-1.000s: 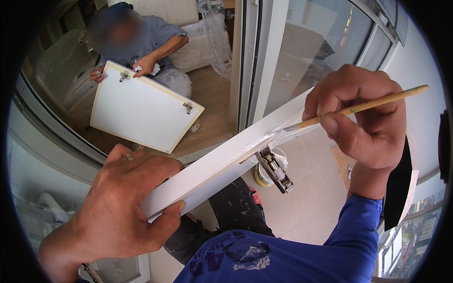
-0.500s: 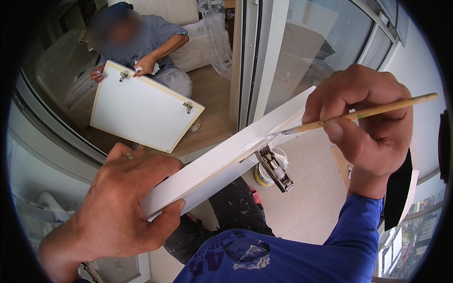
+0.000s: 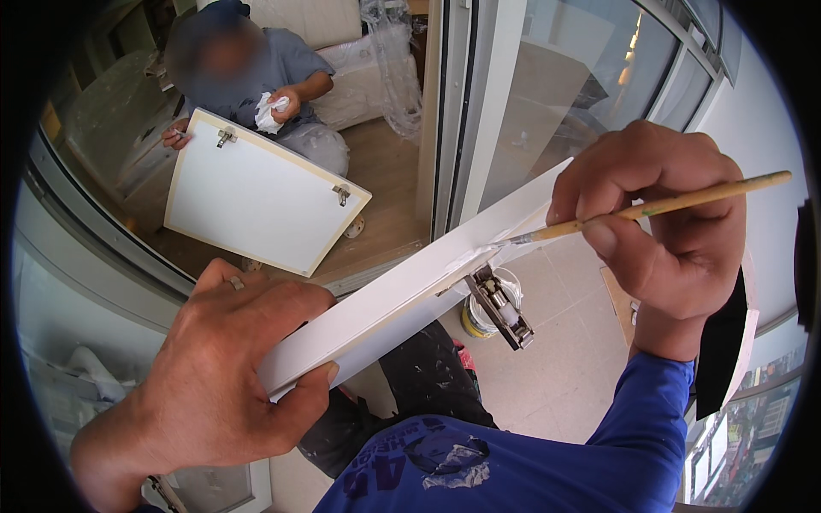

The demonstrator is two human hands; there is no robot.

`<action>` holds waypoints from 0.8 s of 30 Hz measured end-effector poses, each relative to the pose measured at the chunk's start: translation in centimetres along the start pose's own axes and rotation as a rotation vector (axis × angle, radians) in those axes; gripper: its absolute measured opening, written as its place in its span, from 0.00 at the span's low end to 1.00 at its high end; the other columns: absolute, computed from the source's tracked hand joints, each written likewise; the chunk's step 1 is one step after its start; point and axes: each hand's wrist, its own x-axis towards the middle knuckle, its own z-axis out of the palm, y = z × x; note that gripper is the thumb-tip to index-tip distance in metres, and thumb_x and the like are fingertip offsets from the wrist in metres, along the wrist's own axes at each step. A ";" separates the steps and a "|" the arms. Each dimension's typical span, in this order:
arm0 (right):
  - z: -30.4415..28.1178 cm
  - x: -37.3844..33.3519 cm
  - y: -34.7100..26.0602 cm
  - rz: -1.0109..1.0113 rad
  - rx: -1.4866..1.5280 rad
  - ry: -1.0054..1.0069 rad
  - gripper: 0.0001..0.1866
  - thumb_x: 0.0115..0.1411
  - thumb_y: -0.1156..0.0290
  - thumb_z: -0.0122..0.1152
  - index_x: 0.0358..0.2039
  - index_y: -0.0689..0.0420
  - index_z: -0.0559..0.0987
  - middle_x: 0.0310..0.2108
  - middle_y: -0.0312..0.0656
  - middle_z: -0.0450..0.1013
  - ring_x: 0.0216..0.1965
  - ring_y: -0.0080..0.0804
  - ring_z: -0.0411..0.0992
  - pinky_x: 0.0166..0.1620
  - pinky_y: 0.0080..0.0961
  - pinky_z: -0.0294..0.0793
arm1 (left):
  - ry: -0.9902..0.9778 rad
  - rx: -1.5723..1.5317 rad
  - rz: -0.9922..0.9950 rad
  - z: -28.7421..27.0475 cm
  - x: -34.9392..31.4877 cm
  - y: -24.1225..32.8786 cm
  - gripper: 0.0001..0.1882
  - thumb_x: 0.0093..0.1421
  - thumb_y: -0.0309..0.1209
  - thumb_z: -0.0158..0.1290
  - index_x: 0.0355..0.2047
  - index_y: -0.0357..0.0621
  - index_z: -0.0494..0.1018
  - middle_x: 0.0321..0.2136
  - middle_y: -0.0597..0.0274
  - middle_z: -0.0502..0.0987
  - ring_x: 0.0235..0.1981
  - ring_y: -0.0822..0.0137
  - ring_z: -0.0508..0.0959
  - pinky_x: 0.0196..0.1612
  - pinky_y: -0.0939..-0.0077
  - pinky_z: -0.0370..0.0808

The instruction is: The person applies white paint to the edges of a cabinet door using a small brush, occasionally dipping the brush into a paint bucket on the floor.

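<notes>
My left hand (image 3: 231, 359) grips the near end of a white cabinet door (image 3: 402, 278), thumb below and fingers over the top. The door is tilted up edge-on, running toward the upper right. Between the thumb and fingers of my right hand (image 3: 658, 218) is a thin paintbrush (image 3: 684, 203) with a wooden handle. Its bristles touch the door's edge, where a wet-looking white smear lies. Just below the brush tip, a metal hinge (image 3: 500, 306) sticks out from the door.
Beyond the sliding door frame (image 3: 466, 111), a co-worker (image 3: 291, 68) sits with a white panel (image 3: 265, 192) with two hinges, holding a crumpled white cloth (image 3: 272, 111). A paint bucket (image 3: 479, 321) stands on the tiled floor (image 3: 564, 325) below my hinge. Plastic-wrapped furniture (image 3: 342, 77) is behind the co-worker.
The co-worker's hand with the white cloth has lifted off the panel's top edge. My hands, the brush and the door have hardly moved.
</notes>
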 end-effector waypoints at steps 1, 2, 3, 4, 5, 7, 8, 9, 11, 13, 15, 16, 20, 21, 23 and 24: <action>0.1 0.0 -0.1 -0.001 0.011 0.011 0.07 0.41 0.76 0.63 0.23 0.64 0.77 0.19 0.47 0.74 0.24 0.39 0.79 0.28 0.26 0.78 | 0.002 0.001 0.001 0.0 0.0 0.0 0.21 0.41 0.25 0.61 0.38 0.34 0.75 0.29 0.52 0.79 0.29 0.60 0.76 0.41 0.66 0.62; 0.2 0.0 -0.1 0.001 0.015 0.010 0.07 0.41 0.76 0.63 0.23 0.64 0.77 0.19 0.47 0.74 0.24 0.39 0.79 0.28 0.26 0.78 | 0.003 0.003 0.001 0.0 0.0 0.0 0.21 0.41 0.25 0.61 0.38 0.34 0.75 0.29 0.53 0.79 0.29 0.60 0.76 0.41 0.66 0.62; 0.2 0.0 -0.2 0.002 0.020 0.010 0.07 0.41 0.76 0.63 0.23 0.64 0.77 0.19 0.47 0.74 0.24 0.39 0.79 0.28 0.26 0.78 | 0.006 -0.001 0.002 0.0 -0.1 0.0 0.21 0.41 0.25 0.61 0.38 0.34 0.75 0.29 0.53 0.79 0.29 0.60 0.76 0.41 0.66 0.62; 0.2 0.1 -0.3 0.005 0.017 -0.002 0.07 0.41 0.76 0.63 0.23 0.64 0.78 0.19 0.47 0.74 0.24 0.39 0.79 0.28 0.26 0.78 | 0.008 -0.004 0.002 0.0 -0.1 0.0 0.21 0.41 0.25 0.61 0.39 0.35 0.75 0.29 0.53 0.79 0.30 0.60 0.76 0.41 0.66 0.62; 0.1 0.1 -0.3 0.001 0.011 -0.010 0.07 0.41 0.76 0.63 0.23 0.64 0.78 0.20 0.47 0.74 0.24 0.39 0.79 0.28 0.26 0.78 | 0.010 -0.007 0.003 0.0 -0.1 0.0 0.20 0.41 0.25 0.61 0.39 0.35 0.75 0.29 0.53 0.79 0.30 0.60 0.76 0.41 0.66 0.62; -0.2 0.1 -0.2 -0.011 -0.006 -0.020 0.07 0.41 0.76 0.63 0.24 0.64 0.78 0.20 0.47 0.75 0.24 0.39 0.79 0.28 0.26 0.78 | 0.002 -0.001 -0.006 -0.1 -0.1 0.2 0.20 0.41 0.25 0.61 0.38 0.35 0.75 0.29 0.53 0.79 0.30 0.60 0.76 0.41 0.66 0.62; -0.2 0.0 -0.2 -0.013 -0.005 -0.018 0.07 0.41 0.76 0.63 0.23 0.64 0.78 0.20 0.47 0.75 0.24 0.39 0.79 0.28 0.27 0.78 | -0.002 0.002 -0.010 -0.1 -0.2 0.2 0.20 0.41 0.25 0.61 0.38 0.35 0.75 0.29 0.53 0.79 0.30 0.60 0.76 0.41 0.66 0.62; -0.2 0.0 -0.3 -0.014 -0.005 -0.015 0.07 0.40 0.77 0.63 0.23 0.64 0.78 0.21 0.47 0.75 0.24 0.39 0.79 0.28 0.27 0.78 | 0.000 -0.001 -0.011 -0.1 -0.2 0.2 0.20 0.41 0.25 0.61 0.38 0.35 0.75 0.28 0.53 0.79 0.30 0.60 0.76 0.41 0.66 0.62; 0.2 0.0 -0.5 -0.004 0.008 -0.009 0.07 0.41 0.77 0.62 0.23 0.64 0.77 0.21 0.48 0.75 0.24 0.39 0.79 0.28 0.27 0.78 | 0.003 -0.008 -0.012 0.0 -0.3 0.1 0.20 0.41 0.25 0.61 0.38 0.35 0.75 0.28 0.53 0.78 0.30 0.60 0.76 0.41 0.66 0.62; 0.1 -0.1 -0.4 0.008 0.005 -0.023 0.06 0.41 0.77 0.61 0.23 0.64 0.77 0.22 0.48 0.75 0.24 0.39 0.79 0.29 0.27 0.78 | -0.003 -0.005 -0.013 0.0 -0.2 0.1 0.20 0.41 0.25 0.61 0.38 0.35 0.75 0.28 0.53 0.78 0.29 0.60 0.76 0.40 0.66 0.62; 0.0 -0.2 -0.3 0.024 -0.001 -0.024 0.06 0.42 0.77 0.61 0.24 0.64 0.77 0.22 0.48 0.75 0.25 0.38 0.79 0.30 0.27 0.78 | -0.005 -0.002 -0.015 0.1 -0.3 0.2 0.20 0.41 0.25 0.61 0.38 0.35 0.75 0.28 0.53 0.78 0.29 0.60 0.76 0.40 0.66 0.62; 0.1 -0.3 -0.3 0.035 0.000 -0.013 0.06 0.42 0.77 0.61 0.24 0.64 0.77 0.22 0.48 0.76 0.25 0.38 0.79 0.30 0.27 0.78 | -0.005 -0.001 -0.018 0.2 -0.4 0.1 0.20 0.41 0.25 0.61 0.38 0.35 0.75 0.28 0.53 0.78 0.29 0.60 0.76 0.40 0.66 0.62; -0.2 -0.5 -0.2 0.061 -0.032 -0.027 0.07 0.43 0.76 0.60 0.25 0.63 0.77 0.22 0.48 0.76 0.26 0.37 0.80 0.31 0.25 0.78 | 0.014 0.002 -0.017 0.4 -0.6 0.0 0.21 0.40 0.26 0.61 0.38 0.34 0.75 0.28 0.53 0.78 0.29 0.60 0.75 0.40 0.66 0.62; -0.4 -0.6 -0.2 0.066 -0.046 -0.032 0.07 0.44 0.76 0.60 0.25 0.63 0.77 0.22 0.48 0.76 0.26 0.37 0.80 0.31 0.25 0.77 | 0.010 0.001 -0.017 0.4 -0.6 0.1 0.21 0.40 0.26 0.61 0.38 0.34 0.75 0.28 0.53 0.78 0.29 0.61 0.76 0.40 0.66 0.62; -0.6 -0.7 -0.1 0.074 -0.077 -0.040 0.07 0.44 0.75 0.59 0.26 0.63 0.77 0.23 0.48 0.76 0.26 0.36 0.79 0.31 0.24 0.77 | 0.002 -0.002 -0.018 0.2 -0.6 0.2 0.21 0.40 0.26 0.61 0.38 0.34 0.75 0.28 0.53 0.79 0.29 0.61 0.76 0.40 0.66 0.61; -0.9 -0.8 -0.1 0.081 -0.089 -0.046 0.06 0.45 0.75 0.59 0.26 0.63 0.77 0.23 0.48 0.76 0.26 0.36 0.79 0.31 0.24 0.77 | 0.002 0.002 -0.015 0.2 -0.5 0.2 0.21 0.40 0.26 0.61 0.38 0.34 0.75 0.28 0.52 0.79 0.29 0.61 0.76 0.40 0.66 0.61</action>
